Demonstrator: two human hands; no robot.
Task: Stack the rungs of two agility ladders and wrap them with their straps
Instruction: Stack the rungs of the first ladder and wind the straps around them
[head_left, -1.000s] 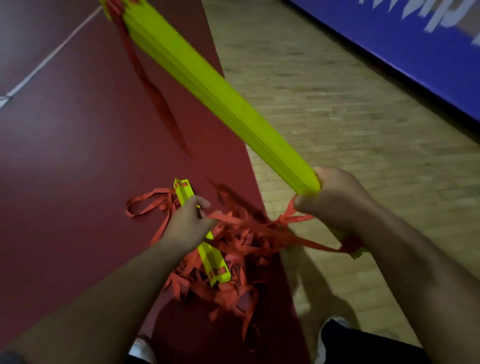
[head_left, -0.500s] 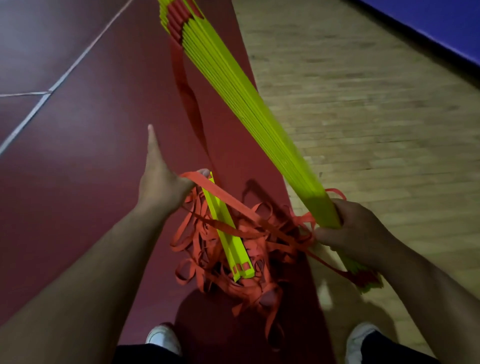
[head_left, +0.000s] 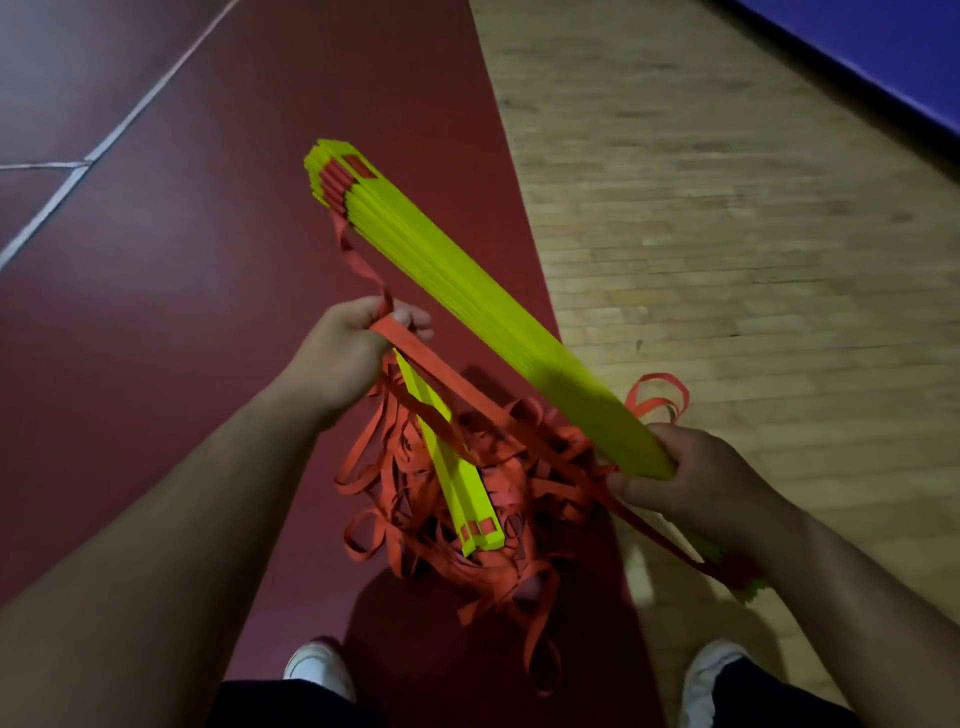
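A thick stack of neon-yellow ladder rungs (head_left: 467, 306) slants from upper left to lower right above the floor. My right hand (head_left: 691, 478) grips its near end. An orange strap (head_left: 415, 348) runs from the stack's far end down into my left hand (head_left: 353, 348), which is closed on it to the left of the stack, and on toward my right hand. Below, a few more yellow rungs (head_left: 462, 483) lie on the floor in a tangled heap of orange straps (head_left: 498, 519).
I stand on a dark red floor strip (head_left: 208, 312) with white lines, and pale wooden flooring (head_left: 727, 234) lies to the right. A blue wall pad (head_left: 883, 57) runs along the top right. My two white shoes (head_left: 317, 670) are at the bottom, close to the strap heap.
The far end of the stack has dropped into view. My left hand went from the floor rungs, opened outward, then closed on the strap beside the stack.
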